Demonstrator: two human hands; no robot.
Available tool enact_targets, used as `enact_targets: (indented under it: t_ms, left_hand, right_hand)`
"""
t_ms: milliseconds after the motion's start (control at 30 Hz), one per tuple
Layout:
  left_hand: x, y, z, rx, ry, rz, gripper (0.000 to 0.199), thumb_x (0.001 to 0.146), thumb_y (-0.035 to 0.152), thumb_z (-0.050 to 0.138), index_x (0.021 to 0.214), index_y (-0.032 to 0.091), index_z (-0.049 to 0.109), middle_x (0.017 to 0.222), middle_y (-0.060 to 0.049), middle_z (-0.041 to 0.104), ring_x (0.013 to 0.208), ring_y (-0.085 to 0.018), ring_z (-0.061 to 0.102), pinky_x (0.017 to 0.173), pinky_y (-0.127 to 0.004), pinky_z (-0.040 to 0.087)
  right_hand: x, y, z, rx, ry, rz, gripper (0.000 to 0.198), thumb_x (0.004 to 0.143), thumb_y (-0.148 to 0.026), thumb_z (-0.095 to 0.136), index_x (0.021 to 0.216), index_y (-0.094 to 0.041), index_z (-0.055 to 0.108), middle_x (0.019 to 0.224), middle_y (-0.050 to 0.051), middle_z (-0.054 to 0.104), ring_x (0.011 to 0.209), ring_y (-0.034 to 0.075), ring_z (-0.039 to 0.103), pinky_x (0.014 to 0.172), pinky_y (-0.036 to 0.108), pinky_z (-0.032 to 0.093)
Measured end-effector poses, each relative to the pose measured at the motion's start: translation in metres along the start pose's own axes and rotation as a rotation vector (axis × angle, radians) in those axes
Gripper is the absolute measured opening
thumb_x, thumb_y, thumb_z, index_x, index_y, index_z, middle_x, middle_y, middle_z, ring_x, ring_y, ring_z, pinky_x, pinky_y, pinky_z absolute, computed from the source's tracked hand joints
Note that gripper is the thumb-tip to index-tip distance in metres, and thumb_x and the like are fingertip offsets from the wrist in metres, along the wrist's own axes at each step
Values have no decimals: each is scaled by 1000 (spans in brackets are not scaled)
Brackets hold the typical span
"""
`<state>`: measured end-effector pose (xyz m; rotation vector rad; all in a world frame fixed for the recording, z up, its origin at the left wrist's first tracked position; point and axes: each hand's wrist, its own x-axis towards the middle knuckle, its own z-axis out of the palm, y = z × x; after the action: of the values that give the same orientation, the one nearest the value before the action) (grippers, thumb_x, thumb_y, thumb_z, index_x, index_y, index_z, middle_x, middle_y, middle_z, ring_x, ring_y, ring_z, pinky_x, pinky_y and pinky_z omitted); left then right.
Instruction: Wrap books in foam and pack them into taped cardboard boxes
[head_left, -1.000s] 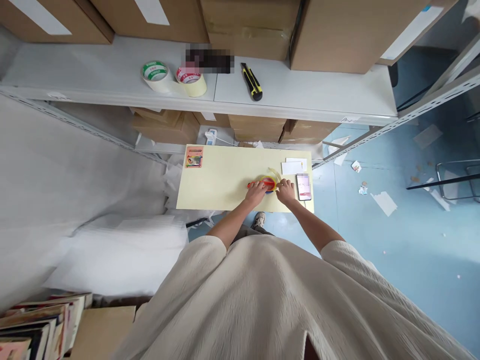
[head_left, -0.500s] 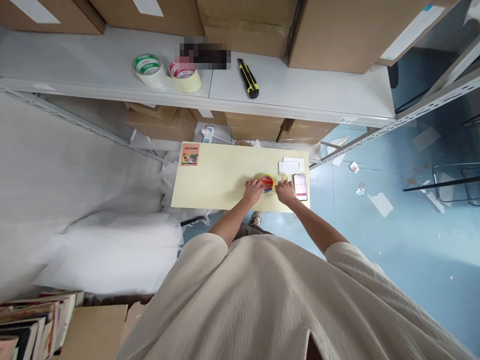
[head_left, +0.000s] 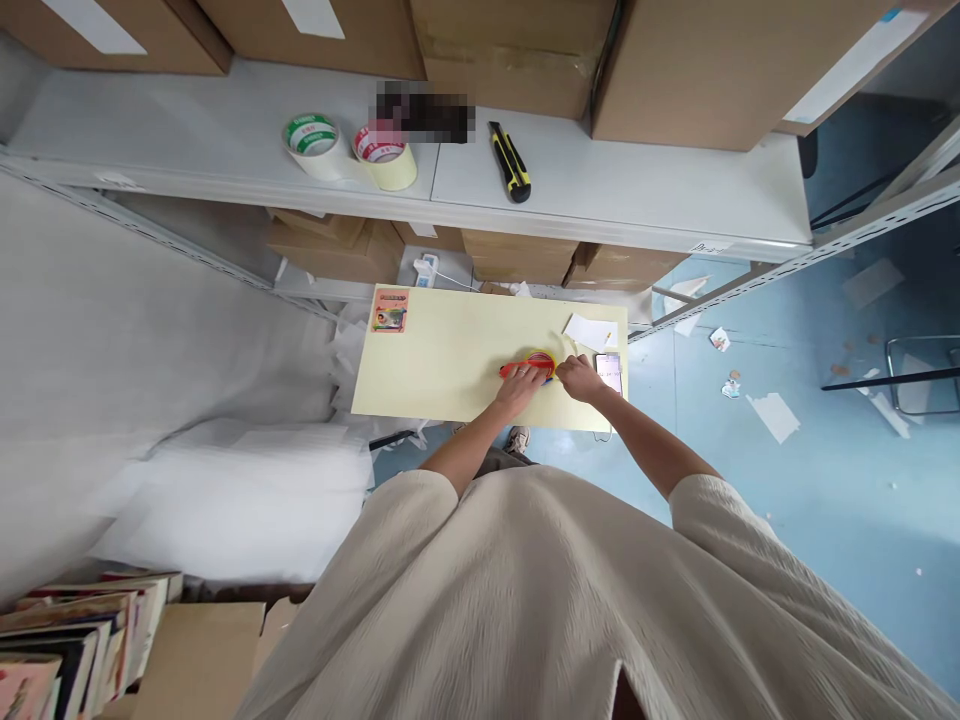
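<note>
On the pale yellow table (head_left: 435, 370), my left hand (head_left: 523, 388) lies over a red tape dispenser (head_left: 514, 367) with a yellow-rimmed tape roll (head_left: 541, 358). Its fingers are curled onto the dispenser. Just right of the roll, my right hand (head_left: 580, 379) has its fingers pinched together at the dispenser's end; a strip of tape seems to be between them, but it is too small to make out for certain. White paper slips (head_left: 592, 330) lie beyond the right hand, and a phone (head_left: 609, 372) is to its right. A pink illustrated booklet (head_left: 391, 311) rests at the table's far left corner.
A grey metal shelf (head_left: 637, 190) holds cardboard boxes (head_left: 517, 60), two tape rolls (head_left: 313, 145) and a yellow-black box cutter (head_left: 510, 162). White wrapping material (head_left: 240, 500) is piled at left, above books (head_left: 82, 640). Paper scraps (head_left: 772, 416) litter the blue floor.
The whole view has shifted slightly, so things appear farther right. My left hand has slid further over the dispenser. The white paper slips have turned askew.
</note>
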<state>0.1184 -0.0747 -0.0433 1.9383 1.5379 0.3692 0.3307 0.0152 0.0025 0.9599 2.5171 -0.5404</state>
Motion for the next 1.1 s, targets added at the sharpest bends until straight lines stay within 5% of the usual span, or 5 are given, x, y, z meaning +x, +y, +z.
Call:
enact_targets:
  t_ms: [433, 533, 733, 967, 1100]
  left_hand:
    - [-2, -1, 2, 33, -86, 59, 36, 102, 3, 55, 121, 24, 77, 143, -12, 76, 147, -29, 65, 140, -50, 34]
    - [-5, -3, 6, 9, -72, 68, 37, 101, 4, 57, 122, 27, 77, 144, -10, 75, 151, -28, 62, 142, -52, 33]
    - [3, -3, 12, 22, -80, 10, 43, 102, 3, 48, 131, 20, 75, 132, -17, 79, 139, -31, 69, 137, -55, 41]
    - [-13, -1, -2, 50, 38, 5, 47, 103, 9, 53, 146, 23, 66, 157, -14, 67, 155, -31, 57, 136, -54, 42]
    - [-58, -20, -23, -7, 221, -191, 41, 107, 13, 54, 145, 23, 67, 160, -16, 64, 157, -31, 56, 134, -51, 44]
  right_hand:
    - [17, 6, -4, 0, 52, 95, 42, 98, -21, 56, 130, -14, 82, 134, 27, 76, 130, 46, 52, 110, 61, 31]
    - [21, 23, -13, 12, 135, 234, 46, 98, -20, 55, 135, -12, 82, 135, 30, 74, 128, 47, 51, 109, 61, 31]
    - [11, 50, -33, 30, 149, 190, 44, 108, -19, 47, 125, -14, 86, 135, 27, 73, 126, 44, 55, 109, 58, 33]
    - [16, 7, -42, 72, 237, 89, 44, 116, -20, 41, 132, -15, 82, 135, 22, 71, 116, 35, 63, 106, 44, 43]
    - [35, -33, -41, 63, 259, -87, 38, 111, -11, 47, 128, -15, 80, 135, 20, 72, 119, 33, 65, 107, 39, 46]
